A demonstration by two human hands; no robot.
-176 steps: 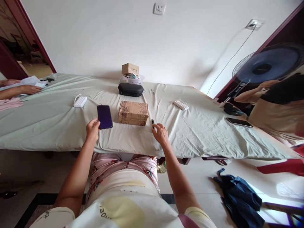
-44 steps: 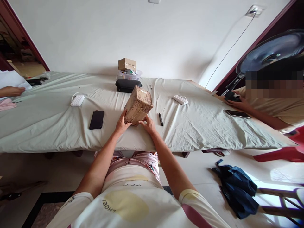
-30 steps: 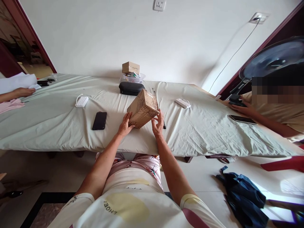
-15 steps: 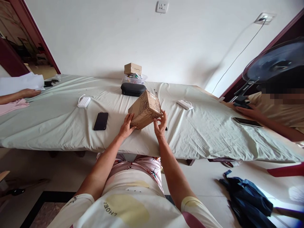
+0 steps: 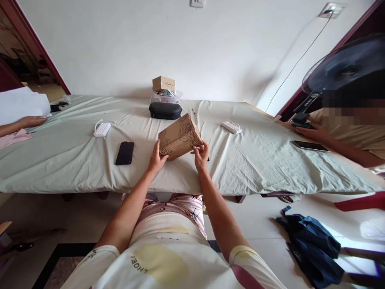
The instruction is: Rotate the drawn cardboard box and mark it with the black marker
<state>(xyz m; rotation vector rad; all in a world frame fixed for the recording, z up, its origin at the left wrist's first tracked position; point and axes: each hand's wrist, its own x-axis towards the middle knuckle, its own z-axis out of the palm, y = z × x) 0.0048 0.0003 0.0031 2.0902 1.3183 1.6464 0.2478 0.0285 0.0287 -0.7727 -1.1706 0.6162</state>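
A brown cardboard box (image 5: 179, 137) with dark scribbled loops on its faces is held tilted between my two hands above the cloth-covered table. My left hand (image 5: 157, 159) grips its lower left corner, thumb toward me. At the lower right corner, my right hand (image 5: 201, 155) pinches the edge between thumb and fingers. A small dark object (image 5: 208, 159) shows just beside my right hand, mostly hidden. Behind the box lies a black zip case (image 5: 165, 110). To the left rests a dark phone (image 5: 124, 153).
White power strips or chargers lie left (image 5: 102, 129) and right (image 5: 231, 127). A smaller cardboard box (image 5: 163, 83) tops a clear plastic tub (image 5: 154, 97) by the wall. Another person's hand (image 5: 33, 121) is at far left; a person at right holds a dark object (image 5: 301, 120) near a fan (image 5: 343, 72).
The box has turned in my hands, so its scribbled long side now faces more upward and its taped end less. Both hands still hold it. The view has shifted slightly.
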